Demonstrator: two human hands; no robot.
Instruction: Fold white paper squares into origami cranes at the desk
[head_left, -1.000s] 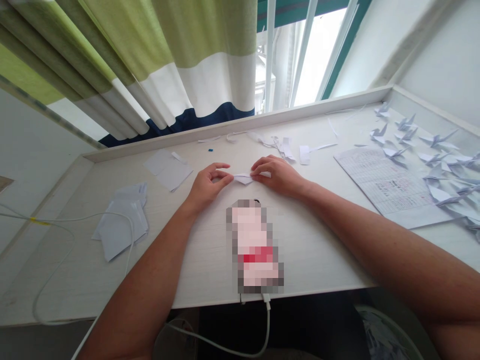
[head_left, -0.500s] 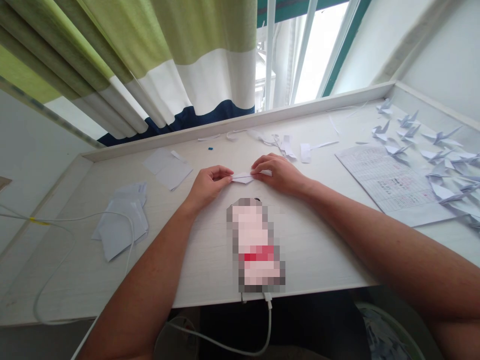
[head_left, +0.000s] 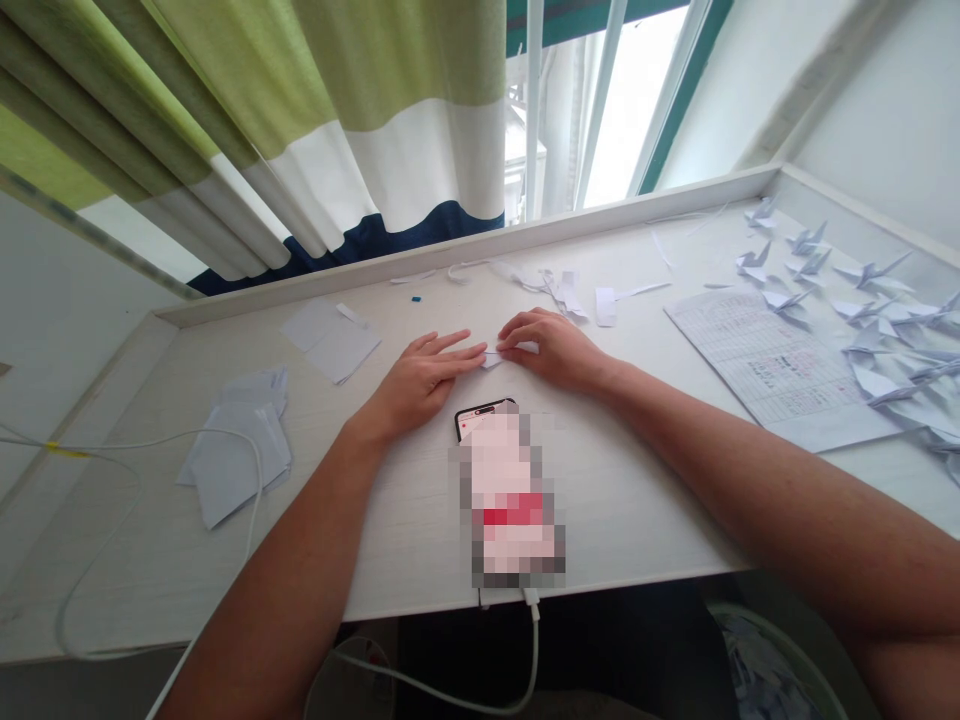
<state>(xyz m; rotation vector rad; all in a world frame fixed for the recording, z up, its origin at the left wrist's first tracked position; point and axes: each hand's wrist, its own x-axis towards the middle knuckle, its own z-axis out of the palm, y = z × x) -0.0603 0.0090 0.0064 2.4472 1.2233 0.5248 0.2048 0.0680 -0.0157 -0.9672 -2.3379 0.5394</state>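
A small folded piece of white paper lies on the desk between my hands, mostly covered by fingers. My left hand is open, its fingers stretched out and the fingertips lying on the paper's left part. On the other side, my right hand is closed, thumb and fingers pinching the right end of the paper. Just below the hands rests a phone, its screen largely blurred out, with a white cable plugged into its lower end.
Folded paper cranes crowd the right side, beside and partly on a printed sheet. Paper sheets are stacked at left, with more sheets behind. Paper scraps lie along the back. A bin holds paper below the desk edge.
My left hand has gone from pinching the paper's left end to stretched fingers, moving right over the paper. My right hand keeps its pinch. The view has shifted slightly.
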